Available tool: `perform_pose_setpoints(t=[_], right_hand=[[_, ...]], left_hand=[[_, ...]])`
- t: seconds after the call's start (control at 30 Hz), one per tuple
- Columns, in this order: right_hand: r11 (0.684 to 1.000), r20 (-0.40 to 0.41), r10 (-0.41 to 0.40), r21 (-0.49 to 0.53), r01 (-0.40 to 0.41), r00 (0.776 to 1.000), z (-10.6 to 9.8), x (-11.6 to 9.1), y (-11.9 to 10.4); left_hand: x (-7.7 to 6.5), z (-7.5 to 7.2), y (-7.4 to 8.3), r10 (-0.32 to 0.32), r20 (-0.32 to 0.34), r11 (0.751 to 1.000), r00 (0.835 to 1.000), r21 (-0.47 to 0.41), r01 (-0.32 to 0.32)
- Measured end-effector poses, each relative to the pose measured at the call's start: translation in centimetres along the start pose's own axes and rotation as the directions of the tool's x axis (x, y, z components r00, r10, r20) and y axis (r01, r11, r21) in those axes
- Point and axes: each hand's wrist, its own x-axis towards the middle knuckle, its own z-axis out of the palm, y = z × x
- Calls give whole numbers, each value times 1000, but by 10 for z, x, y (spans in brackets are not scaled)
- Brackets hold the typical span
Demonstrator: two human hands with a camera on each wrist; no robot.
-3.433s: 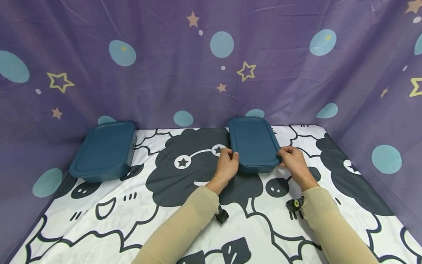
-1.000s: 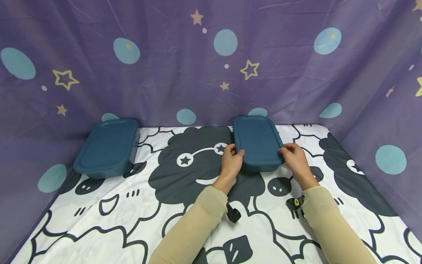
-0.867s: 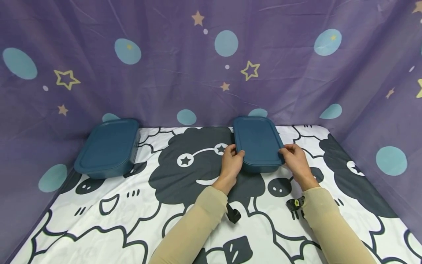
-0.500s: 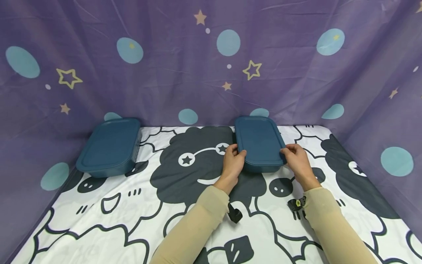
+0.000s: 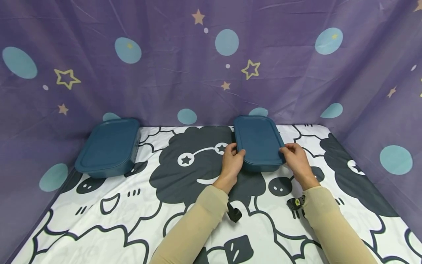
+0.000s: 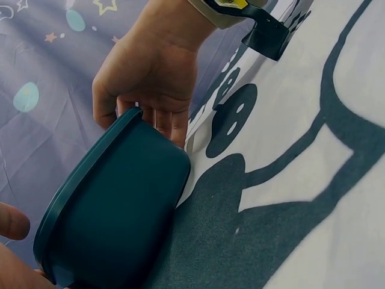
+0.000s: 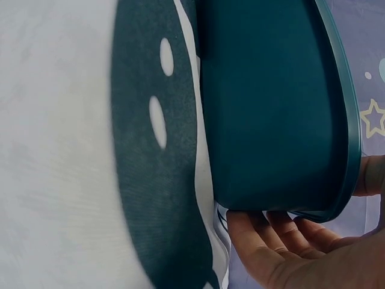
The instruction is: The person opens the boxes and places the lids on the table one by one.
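Observation:
A dark blue rectangular lidded food container (image 5: 259,141) stands on the patterned cloth, against the back curtain and right of centre. My left hand (image 5: 232,163) holds its near left side, thumb at the lid's edge and fingers down along the wall. On the near right side, my right hand (image 5: 296,161) grips the rim, its thumb on the lid. Close up in the right wrist view, the right hand's fingers (image 7: 264,241) lie against the container's wall (image 7: 271,120). The lid appears seated on top; what is inside is hidden.
A second dark blue lidded container (image 5: 110,145) stands at the far left by the curtain (image 5: 158,66). White cloth (image 5: 99,238) with dark cartoon sheep covers the surface. The curtain rises along the back and both sides.
Compared with the earliest frame, the head view has shifted slightly and the left forearm lies a little further right. Both hands keep their hold on the same container, which stays in place.

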Motion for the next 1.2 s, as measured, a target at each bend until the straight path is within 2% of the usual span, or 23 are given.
perform_pose_setpoints(t=[0.3,0.77,1.2], right_hand=[[1000,-29,25,-9,-25,999,1,1,4],[1000,-17,7,-7,-7,1000,1,-1,1],[999,-12,3,-42,-4,1000,1,1,3]], left_hand=[[-1,1,-1,-24,14,1000,1000,9,24],[-2,0,2,-44,8,999,999,5,44],[-1,0,1,-6,20,1000,1000,-7,7]])
